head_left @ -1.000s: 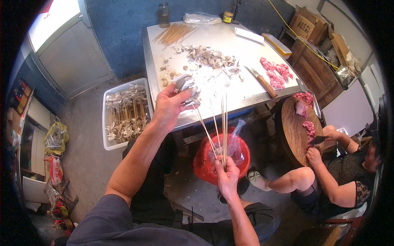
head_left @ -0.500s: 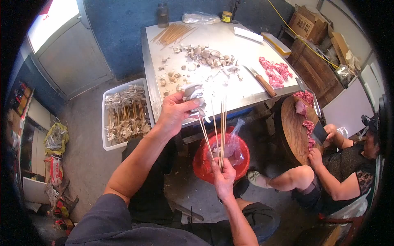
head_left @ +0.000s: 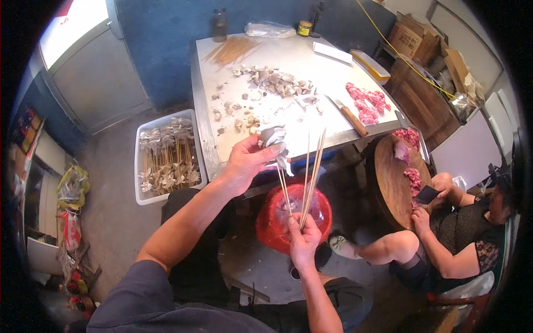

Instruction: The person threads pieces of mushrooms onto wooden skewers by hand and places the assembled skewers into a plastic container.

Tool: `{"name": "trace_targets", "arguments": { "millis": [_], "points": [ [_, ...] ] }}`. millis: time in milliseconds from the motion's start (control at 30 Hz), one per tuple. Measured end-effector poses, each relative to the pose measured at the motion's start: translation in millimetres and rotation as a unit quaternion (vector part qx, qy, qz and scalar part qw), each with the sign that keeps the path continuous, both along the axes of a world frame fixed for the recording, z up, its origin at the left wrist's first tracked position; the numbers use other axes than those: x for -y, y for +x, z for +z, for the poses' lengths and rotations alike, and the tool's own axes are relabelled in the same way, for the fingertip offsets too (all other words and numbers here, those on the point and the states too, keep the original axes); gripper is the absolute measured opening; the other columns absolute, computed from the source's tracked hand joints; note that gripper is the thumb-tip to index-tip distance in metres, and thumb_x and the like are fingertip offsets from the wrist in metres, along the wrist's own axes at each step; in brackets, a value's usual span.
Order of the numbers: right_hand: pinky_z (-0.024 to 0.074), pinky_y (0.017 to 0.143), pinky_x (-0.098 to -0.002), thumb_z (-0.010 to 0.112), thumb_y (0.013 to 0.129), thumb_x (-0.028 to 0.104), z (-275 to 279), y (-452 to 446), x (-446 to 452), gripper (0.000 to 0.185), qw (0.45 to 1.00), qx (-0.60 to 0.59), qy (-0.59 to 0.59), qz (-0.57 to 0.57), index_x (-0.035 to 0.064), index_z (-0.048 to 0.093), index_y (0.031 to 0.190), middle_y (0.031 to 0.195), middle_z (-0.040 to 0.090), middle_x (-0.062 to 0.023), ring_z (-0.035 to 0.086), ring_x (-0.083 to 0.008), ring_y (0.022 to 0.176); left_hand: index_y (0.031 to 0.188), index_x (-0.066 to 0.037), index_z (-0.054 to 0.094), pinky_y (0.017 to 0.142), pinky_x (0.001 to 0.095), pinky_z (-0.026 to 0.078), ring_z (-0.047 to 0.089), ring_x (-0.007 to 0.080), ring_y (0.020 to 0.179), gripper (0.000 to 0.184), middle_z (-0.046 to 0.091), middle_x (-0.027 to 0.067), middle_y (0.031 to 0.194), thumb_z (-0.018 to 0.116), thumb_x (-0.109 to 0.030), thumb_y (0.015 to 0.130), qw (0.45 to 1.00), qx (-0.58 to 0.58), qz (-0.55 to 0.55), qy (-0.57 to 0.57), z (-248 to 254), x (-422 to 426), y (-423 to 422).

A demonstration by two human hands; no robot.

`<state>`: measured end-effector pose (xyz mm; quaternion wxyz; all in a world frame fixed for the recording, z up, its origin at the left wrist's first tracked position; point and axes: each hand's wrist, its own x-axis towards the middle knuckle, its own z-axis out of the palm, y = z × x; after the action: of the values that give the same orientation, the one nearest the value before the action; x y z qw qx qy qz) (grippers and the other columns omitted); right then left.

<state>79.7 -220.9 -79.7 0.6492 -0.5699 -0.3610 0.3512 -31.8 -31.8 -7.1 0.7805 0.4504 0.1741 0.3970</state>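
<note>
My left hand (head_left: 252,158) is closed around grey-white oyster mushrooms (head_left: 273,139) at the upper end of two thin skewers. Lower down, my right hand (head_left: 304,241) grips the bottom ends of those skewers, together with several bare bamboo skewers (head_left: 315,172) that fan up to the right. Both hands are held in front of the near table edge. Loose oyster mushrooms (head_left: 280,80) and small pieces lie on the white tabletop (head_left: 233,141) beyond. More bamboo skewers (head_left: 230,50) are spread at the table's far left.
A white bin (head_left: 139,172) of skewered mushrooms stands left of the table. Below my hands is a red bucket (head_left: 266,225) with plastic inside. A knife (head_left: 352,119) lies near raw meat (head_left: 367,105). At right, a co-worker (head_left: 455,236) cuts meat with a cleaver on a round chopping block (head_left: 391,183).
My left hand and the mushrooms have shifted slightly right and down in view. The bare skewers in my right hand lean further right. The co-worker's cleaver has changed angle.
</note>
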Motion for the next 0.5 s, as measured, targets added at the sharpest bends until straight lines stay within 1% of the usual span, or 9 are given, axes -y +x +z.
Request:
{"name": "trace_targets", "arguments": {
  "millis": [33, 67, 133, 167, 200, 267, 300, 433, 500],
  "points": [
    [0.0393, 0.058, -0.0181, 0.059, 0.095, 0.012, 2.3, 0.5, -0.1, 0.009, 1.000, 0.001, 0.001, -0.002, 0.0027, 0.059, 0.096, 0.074, 0.055, 0.0042, 0.047, -0.0027, 0.064, 0.124, -0.003, 0.052, 0.092, 0.0443, 0.053, 0.065, 0.0264, 0.103, 0.035, 0.064, 0.0119, 0.114, 0.061, -0.015, 0.093, 0.999, -0.006, 0.021, 0.026, -3.3, -1.0, 1.7],
    [0.0404, 0.057, -0.0199, 0.060, 0.095, 0.013, 4.3, 0.9, -0.3, 0.010, 1.000, 0.001, 0.004, -0.012, 0.0026, 0.060, 0.094, 0.071, 0.056, 0.0035, 0.049, -0.0037, 0.063, 0.124, -0.003, 0.052, 0.092, 0.0443, 0.053, 0.065, 0.0264, 0.103, 0.035, 0.064, 0.0119, 0.114, 0.061, -0.015, 0.093, 0.999, -0.005, 0.019, 0.027, -2.8, -1.7, 2.6],
    [0.0414, 0.056, -0.0217, 0.060, 0.095, 0.013, 3.8, 0.6, 0.1, 0.011, 1.000, 0.001, 0.007, -0.022, 0.0025, 0.061, 0.091, 0.068, 0.057, 0.0027, 0.050, -0.0047, 0.061, 0.124, -0.005, 0.050, 0.092, 0.0459, 0.053, 0.064, 0.0273, 0.105, 0.032, 0.062, 0.0127, 0.118, 0.058, -0.018, 0.095, 0.994, 0.068, 0.078, -0.038, 0.3, -2.3, 3.5],
    [0.0413, 0.056, -0.0218, 0.060, 0.095, 0.014, 0.8, -0.5, -0.3, 0.012, 1.000, 0.010, 0.013, -0.023, 0.0022, 0.061, 0.091, 0.068, 0.056, 0.0027, 0.049, -0.0047, 0.061, 0.122, -0.008, 0.051, 0.089, 0.0456, 0.055, 0.064, 0.0282, 0.105, 0.027, 0.062, 0.0138, 0.117, 0.054, -0.019, 0.097, 0.994, 0.078, 0.073, -0.037, -2.2, -4.5, 0.5],
    [0.0413, 0.056, -0.0220, 0.060, 0.095, 0.014, -2.3, -1.7, -0.6, 0.012, 0.999, 0.019, 0.019, -0.022, 0.0019, 0.061, 0.091, 0.067, 0.056, 0.0028, 0.049, -0.0046, 0.061, 0.122, -0.008, 0.051, 0.089, 0.0456, 0.055, 0.064, 0.0282, 0.105, 0.027, 0.062, 0.0138, 0.117, 0.054, -0.019, 0.097, 0.994, 0.076, 0.072, -0.037, -1.3, -5.3, -1.5],
    [0.0410, 0.056, -0.0220, 0.061, 0.094, 0.014, -8.3, -2.4, -0.7, 0.012, 0.999, 0.033, 0.015, -0.024, 0.0018, 0.061, 0.092, 0.067, 0.055, 0.0032, 0.049, -0.0045, 0.060, 0.122, -0.009, 0.051, 0.085, 0.0443, 0.057, 0.064, 0.0285, 0.105, 0.026, 0.062, 0.0148, 0.117, 0.053, -0.020, 0.098, 0.995, 0.076, 0.062, -0.013, 1.4, -6.8, -3.4],
    [0.0406, 0.056, -0.0221, 0.061, 0.094, 0.014, -9.6, -2.8, -0.4, 0.012, 0.999, 0.047, 0.011, -0.024, 0.0017, 0.061, 0.092, 0.066, 0.055, 0.0036, 0.048, -0.0044, 0.060, 0.122, -0.008, 0.051, 0.081, 0.0428, 0.059, 0.065, 0.0283, 0.104, 0.026, 0.063, 0.0157, 0.115, 0.053, -0.018, 0.098, 0.995, 0.069, 0.067, -0.010, 1.1, -7.3, -3.7],
    [0.0398, 0.055, -0.0222, 0.060, 0.094, 0.014, -8.8, -3.1, -0.6, 0.012, 0.998, 0.051, 0.010, -0.020, 0.0020, 0.061, 0.092, 0.065, 0.053, 0.0041, 0.047, -0.0044, 0.060, 0.117, -0.006, 0.052, 0.082, 0.0429, 0.059, 0.065, 0.0277, 0.104, 0.021, 0.064, 0.0155, 0.113, 0.053, -0.016, 0.098, 0.995, 0.043, 0.085, 0.000, -3.7, -9.7, -4.2],
    [0.0394, 0.055, -0.0225, 0.060, 0.094, 0.014, -13.1, -1.5, -0.4, 0.012, 0.997, 0.070, 0.000, -0.027, 0.0024, 0.062, 0.091, 0.065, 0.052, 0.0043, 0.046, -0.0044, 0.060, 0.109, -0.004, 0.054, 0.083, 0.0447, 0.059, 0.065, 0.0279, 0.105, 0.015, 0.064, 0.0152, 0.112, 0.052, -0.013, 0.097, 0.997, 0.041, 0.065, -0.028, -6.9, -10.0, -6.0]
  ]
}}
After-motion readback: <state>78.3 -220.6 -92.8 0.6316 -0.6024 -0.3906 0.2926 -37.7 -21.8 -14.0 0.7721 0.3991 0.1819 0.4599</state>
